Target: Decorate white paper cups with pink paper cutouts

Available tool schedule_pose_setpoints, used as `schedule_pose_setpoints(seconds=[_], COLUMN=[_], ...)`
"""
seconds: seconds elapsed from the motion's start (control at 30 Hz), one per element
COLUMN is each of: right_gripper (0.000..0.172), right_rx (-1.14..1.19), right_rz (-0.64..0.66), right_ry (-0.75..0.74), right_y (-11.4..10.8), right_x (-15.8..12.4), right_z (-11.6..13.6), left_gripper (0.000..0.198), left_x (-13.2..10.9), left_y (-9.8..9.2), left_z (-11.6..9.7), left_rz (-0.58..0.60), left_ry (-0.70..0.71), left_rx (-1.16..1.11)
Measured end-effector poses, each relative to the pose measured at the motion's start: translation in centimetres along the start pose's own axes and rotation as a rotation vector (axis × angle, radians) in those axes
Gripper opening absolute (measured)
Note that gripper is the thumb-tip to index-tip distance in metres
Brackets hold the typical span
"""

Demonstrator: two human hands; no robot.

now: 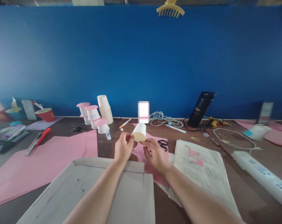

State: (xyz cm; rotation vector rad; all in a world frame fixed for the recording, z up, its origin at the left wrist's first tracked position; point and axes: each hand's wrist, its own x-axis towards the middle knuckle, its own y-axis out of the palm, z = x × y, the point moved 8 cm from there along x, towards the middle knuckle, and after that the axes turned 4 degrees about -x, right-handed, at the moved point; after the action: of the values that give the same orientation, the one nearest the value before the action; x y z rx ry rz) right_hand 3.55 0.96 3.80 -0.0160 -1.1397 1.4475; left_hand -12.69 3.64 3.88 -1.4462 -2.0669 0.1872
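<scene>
A white paper cup [139, 132] is held in the middle, above the pink paper, with a pale yellow round face turned toward me. My left hand [124, 146] pinches its left edge between thumb and fingertips. My right hand [155, 152] has its fingertips against the cup's lower right edge, its fingers curled. Black-handled scissors [163, 145] lie just behind my right hand on pink paper [155, 174]. Behind the cup stands a bright, blurred-out upright object [143, 112].
White cups with pink discs [92, 112] and a cup stack [105, 109] stand back left. A grey board [61, 193] lies front left beside pink sheets [59, 155]. On the right are a printed sheet [208, 180], a black bottle [200, 109] and a power strip [260, 174].
</scene>
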Motion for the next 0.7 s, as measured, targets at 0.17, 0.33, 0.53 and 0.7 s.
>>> schedule_pose_setpoints(seconds=[0.17,0.33,0.53,0.7], right_gripper=[0.029,0.040,0.049,0.031], right_rx=[0.016,0.089,-0.025,0.048], right_rz=[-0.094,-0.217,-0.131,-0.134], right_ry=[0.133,0.220,0.420,0.483], right_y=[-1.1,-2.3,-1.2,-0.9], right_x=[0.1,-0.1,-0.7,-0.5], right_z=[-1.7,-2.7,-4.6,-6.8], left_gripper=[0.025,0.026,0.018,0.017], left_x=[0.7,0.4,-1.8,-2.2], left_y=[-1.2,-0.9,2.4,3.3], left_z=[2.6,2.1,-1.6,-2.5], left_rz=[-0.110,-0.091,0.148,0.289], left_ry=[-0.234,-0.225,0.062,0.185], left_rx=[-0.185,-0.199,-0.029,-0.029])
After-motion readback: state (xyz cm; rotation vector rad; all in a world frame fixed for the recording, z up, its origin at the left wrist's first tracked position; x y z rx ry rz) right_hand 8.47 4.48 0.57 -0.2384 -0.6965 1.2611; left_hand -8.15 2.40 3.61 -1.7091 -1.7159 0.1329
